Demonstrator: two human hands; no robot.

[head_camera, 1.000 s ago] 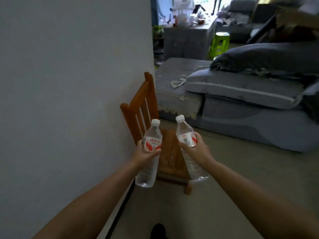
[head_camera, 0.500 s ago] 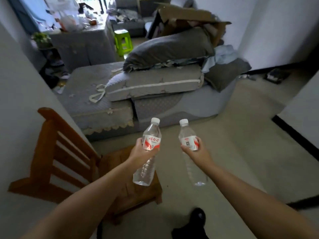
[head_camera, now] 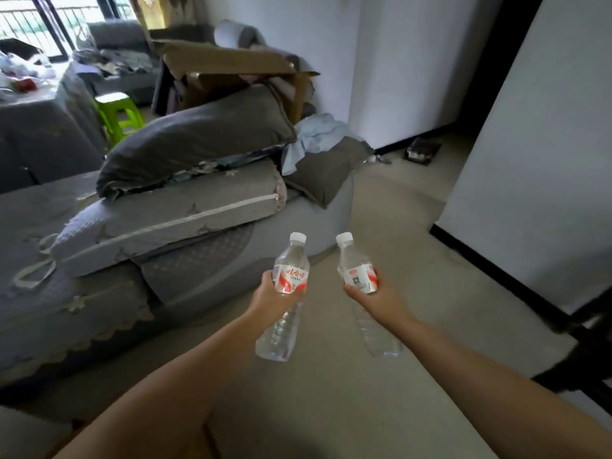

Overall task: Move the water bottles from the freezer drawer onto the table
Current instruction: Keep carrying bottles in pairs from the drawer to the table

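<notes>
Both bottles were out of the freezer drawer and in transit; neither was yet on a table, and placement remained. The left hand (head_camera: 271,298) grasped the left bottle (head_camera: 284,299) at its label. The right hand (head_camera: 376,298) grasped the right bottle (head_camera: 361,286) likewise. Both were held over the floor (head_camera: 381,226), near frame centre. Long axes ran near-upright: left cap toward 1 o'clock, right cap toward 11 o'clock.
</notes>
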